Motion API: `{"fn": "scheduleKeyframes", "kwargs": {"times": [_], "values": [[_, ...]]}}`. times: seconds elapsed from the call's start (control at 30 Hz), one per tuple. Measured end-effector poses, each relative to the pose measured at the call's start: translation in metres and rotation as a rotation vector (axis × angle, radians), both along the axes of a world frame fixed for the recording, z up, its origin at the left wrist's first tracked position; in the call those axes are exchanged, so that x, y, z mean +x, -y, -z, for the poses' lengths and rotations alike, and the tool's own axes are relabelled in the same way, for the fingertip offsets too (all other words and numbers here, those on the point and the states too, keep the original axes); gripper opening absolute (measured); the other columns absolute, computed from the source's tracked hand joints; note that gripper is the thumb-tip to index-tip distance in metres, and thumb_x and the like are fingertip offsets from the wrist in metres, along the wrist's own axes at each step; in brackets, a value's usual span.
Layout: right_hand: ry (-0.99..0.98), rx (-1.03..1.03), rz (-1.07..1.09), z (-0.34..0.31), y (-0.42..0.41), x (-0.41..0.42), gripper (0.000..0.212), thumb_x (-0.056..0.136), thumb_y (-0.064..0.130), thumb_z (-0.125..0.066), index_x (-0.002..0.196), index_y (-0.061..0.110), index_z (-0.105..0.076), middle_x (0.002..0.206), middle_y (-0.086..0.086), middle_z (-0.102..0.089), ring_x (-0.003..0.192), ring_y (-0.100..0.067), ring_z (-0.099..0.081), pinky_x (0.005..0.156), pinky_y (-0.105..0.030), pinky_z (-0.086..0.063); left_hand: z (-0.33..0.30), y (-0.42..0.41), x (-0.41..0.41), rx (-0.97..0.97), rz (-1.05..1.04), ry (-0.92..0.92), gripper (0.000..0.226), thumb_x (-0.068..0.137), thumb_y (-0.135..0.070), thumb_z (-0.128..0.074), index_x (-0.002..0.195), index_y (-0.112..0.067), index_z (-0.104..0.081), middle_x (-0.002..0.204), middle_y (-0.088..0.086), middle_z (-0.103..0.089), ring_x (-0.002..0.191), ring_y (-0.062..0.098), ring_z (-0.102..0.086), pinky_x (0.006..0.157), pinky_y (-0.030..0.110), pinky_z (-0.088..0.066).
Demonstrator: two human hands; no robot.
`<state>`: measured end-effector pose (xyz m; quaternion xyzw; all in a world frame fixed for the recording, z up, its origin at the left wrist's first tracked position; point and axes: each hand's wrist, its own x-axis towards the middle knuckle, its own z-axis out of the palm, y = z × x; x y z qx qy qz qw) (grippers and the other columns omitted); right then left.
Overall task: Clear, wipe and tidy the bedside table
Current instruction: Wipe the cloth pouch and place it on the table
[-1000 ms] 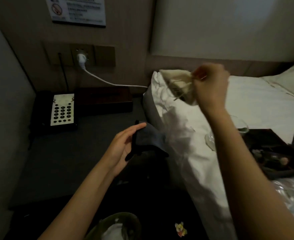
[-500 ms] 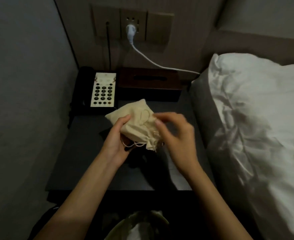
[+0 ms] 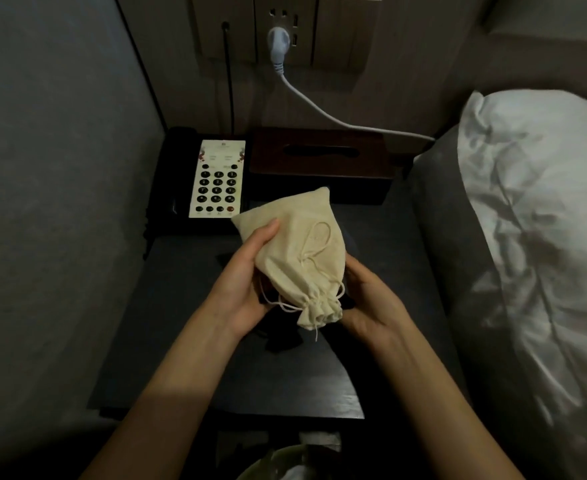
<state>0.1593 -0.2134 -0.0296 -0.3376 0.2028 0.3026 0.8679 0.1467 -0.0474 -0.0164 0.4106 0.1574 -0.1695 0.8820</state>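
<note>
A cream drawstring pouch (image 3: 295, 251) is held over the middle of the dark bedside table (image 3: 188, 368), its tied neck pointing toward me. My left hand (image 3: 247, 282) grips its left side, thumb on top. My right hand (image 3: 368, 299) cups its lower right side near the gathered neck. A dark cloth (image 3: 281, 341) lies on the table under my hands, mostly hidden.
A black telephone (image 3: 215, 178) with a white keypad stands at the back left, a dark wooden tissue box (image 3: 319, 161) beside it. A white plug and cable (image 3: 305, 98) run from the wall socket toward the bed (image 3: 534, 216) on the right. A bin (image 3: 285, 462) sits below the front edge.
My right hand brought the pouch from the bed to over the table. My left hand took hold of it and the dark cloth now lies under it. My view swung left and down.
</note>
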Motion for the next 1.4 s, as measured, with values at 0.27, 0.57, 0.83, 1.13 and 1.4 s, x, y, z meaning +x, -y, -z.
{"fn": "scheduleKeyframes", "kwargs": {"times": [0.27,0.57,0.83,1.13,1.4], "values": [[0.222,-0.147,0.426,0.001,0.023,0.019,0.034,0.1,0.016,-0.048,0.132,0.008,-0.056,0.127,-0.015,-0.065,0.118,-0.029,-0.062,0.092,-0.04,-0.055,0.001,-0.004,0.004,0.041,-0.093,0.037,0.039,0.084,-0.028,-0.064,0.119,-0.012,-0.062,0.11,0.006,-0.074,0.103,0.019,-0.07,0.081,0.031,-0.058],[1.011,-0.826,0.074,0.004,-0.016,-0.001,0.042,0.094,-0.006,-0.052,0.126,0.018,-0.064,0.125,0.002,-0.066,0.123,-0.012,-0.057,0.103,-0.032,-0.046,0.011,0.01,-0.002,0.118,0.128,0.0,0.032,0.094,-0.03,-0.052,0.117,-0.012,-0.066,0.112,0.011,-0.073,0.101,0.022,-0.071,0.078,0.033,-0.059],[1.397,-1.067,-0.137,0.004,-0.031,-0.018,0.049,0.092,0.01,-0.051,0.139,0.024,-0.054,0.152,0.009,-0.043,0.15,-0.012,-0.019,0.123,-0.044,-0.018,0.009,0.002,0.003,-0.078,0.0,-0.033,0.054,0.103,-0.043,-0.035,0.105,-0.009,-0.076,0.109,0.014,-0.073,0.1,0.022,-0.071,0.083,0.031,-0.058],[1.542,-1.033,-0.279,0.008,-0.047,-0.039,0.035,0.091,0.017,-0.047,0.119,0.017,-0.068,0.138,0.012,-0.058,0.143,-0.006,-0.033,0.12,-0.042,-0.023,0.006,-0.039,0.016,-0.105,-0.365,-0.125,0.043,0.099,-0.041,-0.047,0.089,-0.01,-0.076,0.076,0.013,-0.075,0.062,0.022,-0.073,0.049,0.033,-0.059],[0.666,-0.343,0.251,-0.006,-0.027,-0.022,0.018,0.086,0.015,-0.059,0.084,0.02,-0.076,0.082,0.002,-0.075,0.08,-0.008,-0.069,0.071,-0.024,-0.055,0.008,-0.051,0.01,-0.142,-0.307,-0.082,0.05,0.099,-0.046,-0.04,0.117,-0.008,-0.067,0.107,0.016,-0.073,0.093,0.029,-0.073,0.077,0.044,-0.059]]}}
